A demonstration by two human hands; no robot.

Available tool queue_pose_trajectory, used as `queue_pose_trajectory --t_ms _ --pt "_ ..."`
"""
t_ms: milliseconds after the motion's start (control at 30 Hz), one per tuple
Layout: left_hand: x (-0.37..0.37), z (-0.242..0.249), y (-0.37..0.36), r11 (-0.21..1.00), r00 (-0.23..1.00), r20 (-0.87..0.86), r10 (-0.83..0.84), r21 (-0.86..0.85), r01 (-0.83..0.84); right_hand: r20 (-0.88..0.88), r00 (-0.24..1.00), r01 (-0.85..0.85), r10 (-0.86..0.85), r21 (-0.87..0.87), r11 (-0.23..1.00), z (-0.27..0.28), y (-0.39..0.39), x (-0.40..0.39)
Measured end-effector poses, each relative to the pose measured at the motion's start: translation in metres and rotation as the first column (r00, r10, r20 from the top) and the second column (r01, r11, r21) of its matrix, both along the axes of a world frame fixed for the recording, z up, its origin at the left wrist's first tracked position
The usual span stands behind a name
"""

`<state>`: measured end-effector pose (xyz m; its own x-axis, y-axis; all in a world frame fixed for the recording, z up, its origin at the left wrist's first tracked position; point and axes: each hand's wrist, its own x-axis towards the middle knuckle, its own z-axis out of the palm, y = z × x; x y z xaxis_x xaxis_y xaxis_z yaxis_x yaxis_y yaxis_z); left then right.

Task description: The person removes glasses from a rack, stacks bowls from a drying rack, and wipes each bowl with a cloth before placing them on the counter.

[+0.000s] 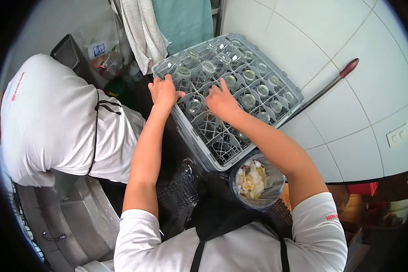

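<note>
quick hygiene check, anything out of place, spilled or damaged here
No clear spill or damage. Mildly odd: an open trash bin of waste sits close by the glass rack, perhaps too near for hygiene.

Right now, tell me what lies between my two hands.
A clear glass in the gray rack sits between the left hand and the right hand, in the head view.

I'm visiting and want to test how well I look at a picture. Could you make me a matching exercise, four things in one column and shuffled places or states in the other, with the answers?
1. Teal cloth
2. Grey rack
3. Lined bin
4. Switch plate

A. Holding food scraps
B. On the tiled wall, far right
C. Hanging beside a white towel
D. Filled with many clear glasses

Pairs: 1-C, 2-D, 3-A, 4-B
</note>
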<state>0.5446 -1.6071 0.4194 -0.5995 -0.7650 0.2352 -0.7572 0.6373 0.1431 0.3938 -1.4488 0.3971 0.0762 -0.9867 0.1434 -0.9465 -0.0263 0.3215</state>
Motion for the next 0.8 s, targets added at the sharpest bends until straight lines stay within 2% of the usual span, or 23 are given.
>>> queue_pose_trajectory --t_ms 67,133,267,333,367,400,467,500,533,567,600,667,700,800 --pt "0.001 0.004 -0.004 0.999 0.998 0.042 -0.042 0.027 0.041 0.102 0.994 -0.027 0.038 -0.103 0.994 -0.005 0.003 -0.009" --pt "0.002 0.002 -0.012 0.994 0.990 0.095 -0.108 0.030 0.105 0.208 0.978 0.042 0.002 -0.209 0.977 -0.005 0.007 -0.018" --pt "-0.004 -0.001 -0.022 0.980 0.948 0.250 -0.198 0.057 0.190 0.385 0.917 0.211 -0.104 -0.247 0.946 0.003 0.016 -0.032" --pt "-0.008 -0.010 -0.033 0.955 0.936 0.229 -0.267 0.192 0.225 0.465 0.877 0.254 -0.121 -0.234 0.938 0.008 0.016 -0.035" --pt "-0.009 -0.006 -0.035 0.936 0.931 0.213 -0.298 0.256 0.241 0.455 0.883 0.245 -0.113 -0.243 0.939 0.012 0.015 -0.033" --pt "-0.008 -0.001 -0.040 0.949 0.980 0.064 -0.187 0.268 0.163 0.448 0.888 0.238 -0.105 -0.251 0.938 0.016 0.015 -0.030" --pt "-0.003 0.014 -0.049 0.945 0.974 -0.222 0.055 0.325 0.021 0.430 0.902 0.180 -0.027 -0.319 0.930 0.016 0.008 -0.027" --pt "0.000 0.015 -0.056 0.982 0.941 -0.328 0.077 0.190 -0.014 0.415 0.909 0.130 0.042 -0.376 0.917 0.013 0.001 -0.023" --pt "0.002 -0.004 -0.075 0.987 0.936 -0.341 -0.092 -0.152 0.042 0.394 0.912 0.078 0.109 -0.430 0.899 0.011 -0.006 -0.019" --pt "-0.003 -0.014 -0.085 0.988 0.922 -0.365 -0.132 -0.121 0.093 0.341 0.923 0.001 0.177 -0.464 0.886 0.008 -0.019 -0.014" --pt "-0.006 -0.015 -0.090 0.985 0.905 -0.390 -0.170 -0.092 0.145 0.288 0.942 -0.023 0.173 -0.458 0.889 0.008 -0.031 -0.005" --pt "-0.015 -0.011 -0.091 0.997 0.924 -0.377 -0.061 0.030 0.078 0.177 0.970 -0.071 0.167 -0.448 0.891 0.010 -0.055 0.011" --pt "-0.018 -0.008 -0.089 0.995 0.931 -0.365 -0.006 0.091 0.042 0.141 0.983 -0.057 0.121 -0.391 0.919 0.007 -0.065 0.011" --pt "-0.014 -0.009 -0.083 0.998 0.908 -0.415 -0.057 0.010 0.067 0.043 0.999 -0.019 0.030 -0.240 0.971 0.002 -0.089 0.004"
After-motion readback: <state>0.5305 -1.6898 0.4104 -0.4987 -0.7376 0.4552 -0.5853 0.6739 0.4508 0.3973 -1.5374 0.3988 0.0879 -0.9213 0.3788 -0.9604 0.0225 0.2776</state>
